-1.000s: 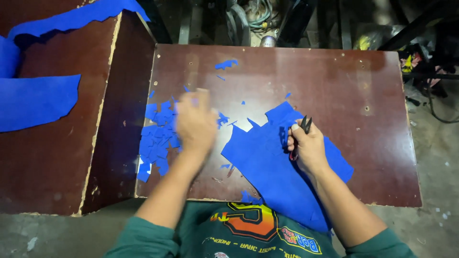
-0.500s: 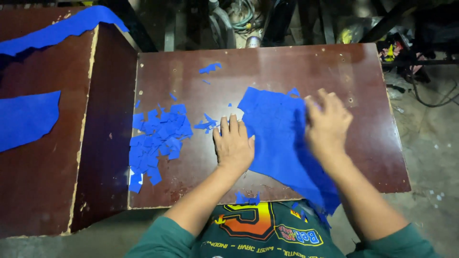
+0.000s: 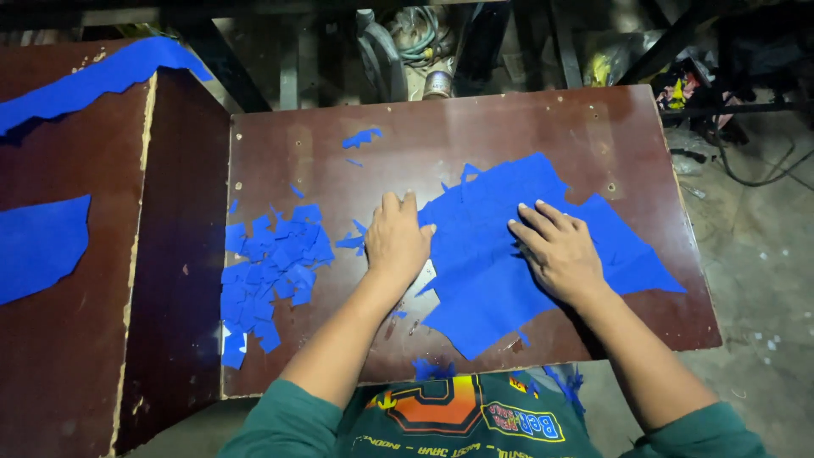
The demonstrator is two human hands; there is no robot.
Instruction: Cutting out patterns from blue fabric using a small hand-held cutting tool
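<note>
Both hands lie palm-down on the big blue sheet: the left hand rests flat with fingers together at the sheet's 9 o'clock edge, half on the material and half on the bare wood, while the right hand is spread wide, fingers fanned toward 11 o'clock, pressing near the sheet's middle. Neither hand grips anything; both are open and flat. The large blue sheet, irregular and jagged at its edges, sits on the right half of the reddish-brown worktop, one corner running out toward 3 o'clock and its lower point reaching toward the near edge at 6 o'clock. Compared with half a second ago, the sheet looks more spread out and lower on the worktop, the right hand has dropped from the sheet's upper right part to its centre, and the left hand has shifted from just beside the sheet onto its edge. A second ago the right hand held a dark pen-like tool; now it holds nothing. At 9 o'clock from the left hand lies a pile of small blue scraps, with a few loose bits toward 12 o'clock. On the raised board to the far left lie two more blue pieces.
</note>
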